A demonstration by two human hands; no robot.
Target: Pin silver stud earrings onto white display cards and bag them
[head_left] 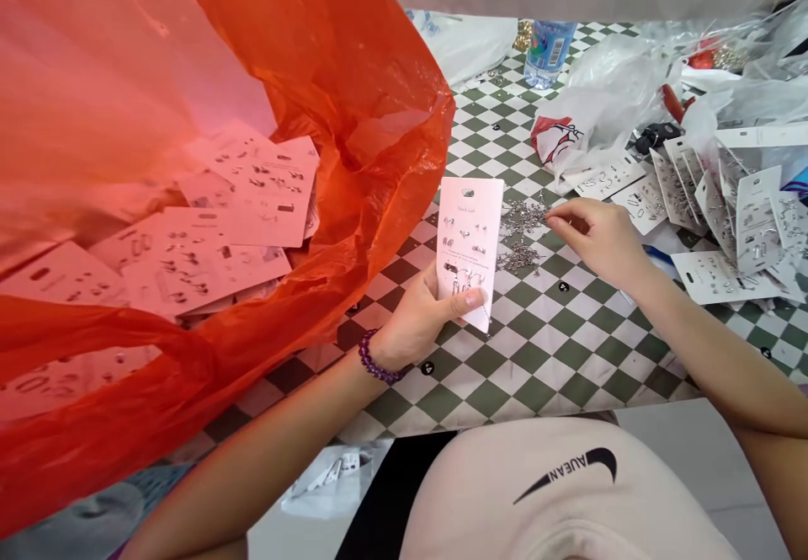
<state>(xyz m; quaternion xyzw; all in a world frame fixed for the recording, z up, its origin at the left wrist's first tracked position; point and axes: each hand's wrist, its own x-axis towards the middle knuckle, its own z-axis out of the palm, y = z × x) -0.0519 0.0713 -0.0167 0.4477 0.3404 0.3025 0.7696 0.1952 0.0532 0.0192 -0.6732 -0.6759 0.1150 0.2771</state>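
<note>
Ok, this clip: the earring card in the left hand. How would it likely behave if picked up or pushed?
The earring card looks light and fairly stiff, since the left hand holds it upright from its lower part and it shows no obvious droop. Being thin and flat, it would probably slide easily across the checkered surface. The small earrings probably stay attached unless knocked.

Across the chest of the pale sweatshirt (555, 501) runs "AUEAN" in black, beside a swoosh-shaped mark. The earring card (470, 232) in the left hand (420, 316) has a short heading at its top, perhaps "Stack Ear" – too small to be sure, and the fine print below can't be read. Black round stickers (564, 286) on the checkered worktop (536, 358) show a white figure, apparently 4. The water bottle (549, 53) has a blue label with a barcode, its wording unreadable; the white plastic bag (555, 141) bears a red-and-black logo with no legible letters.
</note>
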